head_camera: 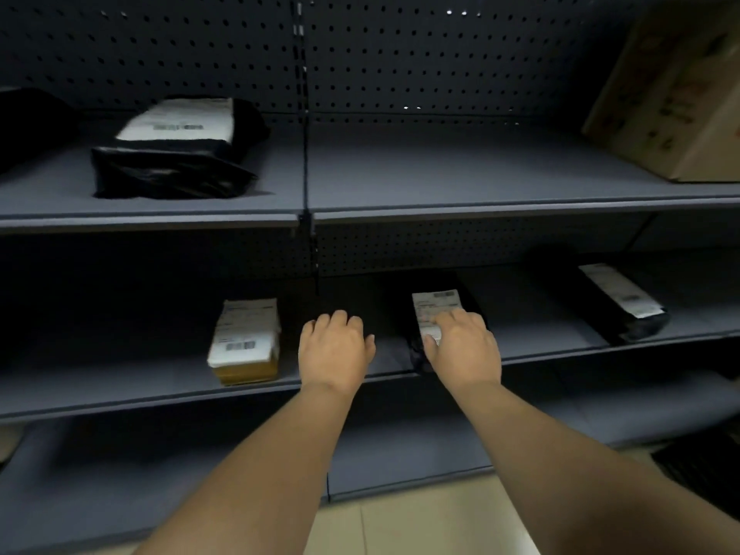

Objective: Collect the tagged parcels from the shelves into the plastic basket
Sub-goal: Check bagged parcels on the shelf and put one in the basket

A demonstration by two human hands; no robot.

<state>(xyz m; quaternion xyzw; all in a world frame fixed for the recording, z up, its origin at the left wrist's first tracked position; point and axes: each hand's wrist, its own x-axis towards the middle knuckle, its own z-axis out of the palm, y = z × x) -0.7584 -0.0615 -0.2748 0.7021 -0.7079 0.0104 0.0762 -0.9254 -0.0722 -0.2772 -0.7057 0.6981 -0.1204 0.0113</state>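
Shelves (480,202) grey, pegboard-backed; floor (420,526) beige tile.

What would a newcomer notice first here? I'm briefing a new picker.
Two bare arms reaching into the middle shelf: the right hand rests on a black labelled parcel, the left hand hovers open beside it. A yellow labelled parcel lies to their left.
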